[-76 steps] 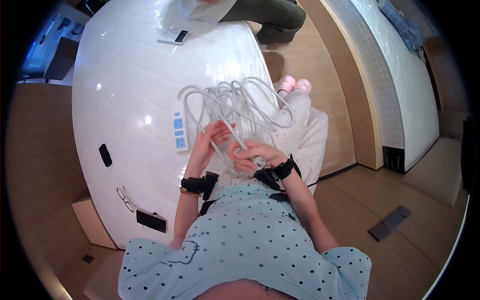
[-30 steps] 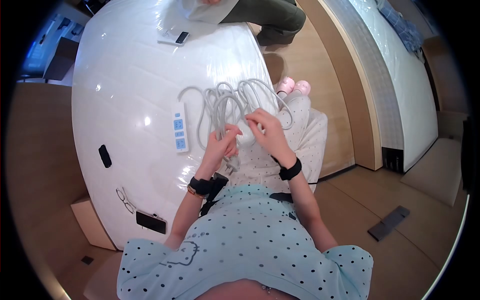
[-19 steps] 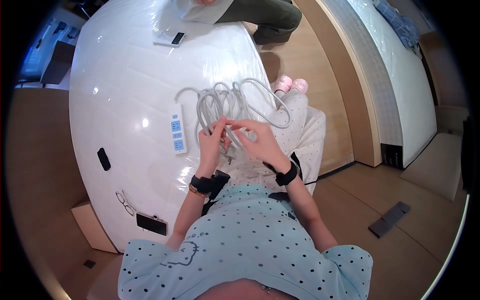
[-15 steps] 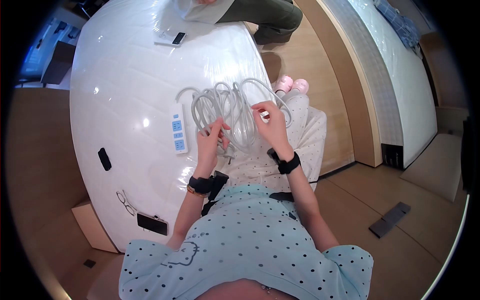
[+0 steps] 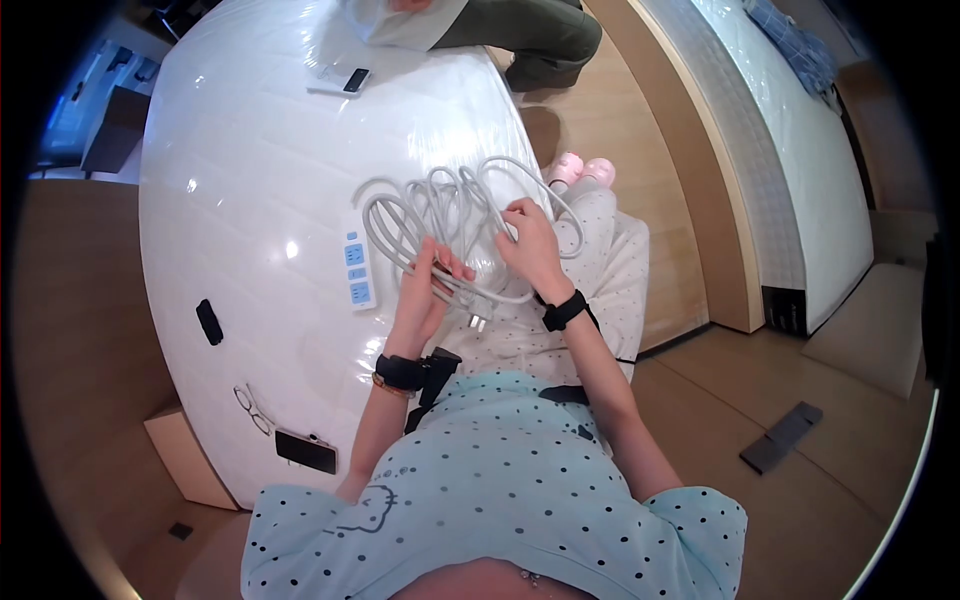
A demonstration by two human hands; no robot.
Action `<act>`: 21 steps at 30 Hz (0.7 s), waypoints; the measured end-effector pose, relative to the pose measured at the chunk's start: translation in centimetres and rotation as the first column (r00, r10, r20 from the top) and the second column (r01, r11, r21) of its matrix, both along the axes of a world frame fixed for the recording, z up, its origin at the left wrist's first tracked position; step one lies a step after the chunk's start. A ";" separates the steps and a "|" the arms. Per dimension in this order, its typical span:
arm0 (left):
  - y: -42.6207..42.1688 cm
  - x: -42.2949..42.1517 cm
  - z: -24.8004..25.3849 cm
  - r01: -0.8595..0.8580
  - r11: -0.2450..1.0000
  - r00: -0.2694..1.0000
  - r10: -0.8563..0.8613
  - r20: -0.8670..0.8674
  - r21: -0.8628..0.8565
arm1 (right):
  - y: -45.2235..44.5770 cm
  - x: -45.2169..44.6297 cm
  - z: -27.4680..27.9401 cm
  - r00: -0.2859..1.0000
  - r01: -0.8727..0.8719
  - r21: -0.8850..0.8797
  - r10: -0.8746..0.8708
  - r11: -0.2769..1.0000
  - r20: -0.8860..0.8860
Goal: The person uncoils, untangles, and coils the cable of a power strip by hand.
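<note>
Loops of a light grey power cord (image 5: 505,298) lie across the mattress edge and my lap. My left hand (image 5: 422,287) is closed around the near side of several loops. Just beside it, the cord's plug (image 5: 477,322) hangs with its metal prongs showing. My right hand (image 5: 530,246) has its fingers closed on a strand at the right side of the coil. Left of the coil, a white power strip (image 5: 358,270) with blue sockets rests on the mattress, the cord running from its far end.
The plastic-covered mattress (image 5: 255,150) carries a black object (image 5: 209,321), glasses (image 5: 252,408), a dark phone (image 5: 305,450) and a white device (image 5: 340,80). Another person's trousered leg (image 5: 530,40) is at the far edge. A second wrapped mattress (image 5: 800,190) stands right.
The loops in my left hand have spread leftward and downward, partly over the power strip. The plug has come into clear view. My right hand has shifted slightly toward the coil.
</note>
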State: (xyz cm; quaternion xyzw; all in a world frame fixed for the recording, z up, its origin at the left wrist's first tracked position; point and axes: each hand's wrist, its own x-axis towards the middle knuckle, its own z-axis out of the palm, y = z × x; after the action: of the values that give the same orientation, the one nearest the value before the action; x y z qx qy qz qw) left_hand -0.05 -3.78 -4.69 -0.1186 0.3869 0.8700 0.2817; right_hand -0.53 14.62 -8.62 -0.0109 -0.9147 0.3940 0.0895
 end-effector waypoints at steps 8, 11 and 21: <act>-0.1 -0.5 0.0 0.070 0.988 0.997 -0.066 0.031 -0.135 | -1.2 2.2 5.5 0.938 -0.251 -0.311 0.151 0.916 -0.312; 0.0 -0.3 -0.6 0.023 0.994 0.999 -0.026 -0.032 -0.103 | -2.0 3.0 6.3 0.918 -0.298 -0.298 0.187 0.907 -0.349; -0.3 0.2 1.0 0.119 0.988 0.976 -0.099 -0.195 0.094 | -2.9 3.1 6.5 0.896 -0.384 -0.199 0.312 0.901 -0.318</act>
State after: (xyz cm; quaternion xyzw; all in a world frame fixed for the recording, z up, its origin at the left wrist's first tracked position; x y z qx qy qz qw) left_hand 0.17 -4.08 -3.67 0.0013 0.3716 0.8797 0.2968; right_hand 2.53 11.74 -2.16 0.1981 -0.8209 0.5163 0.1423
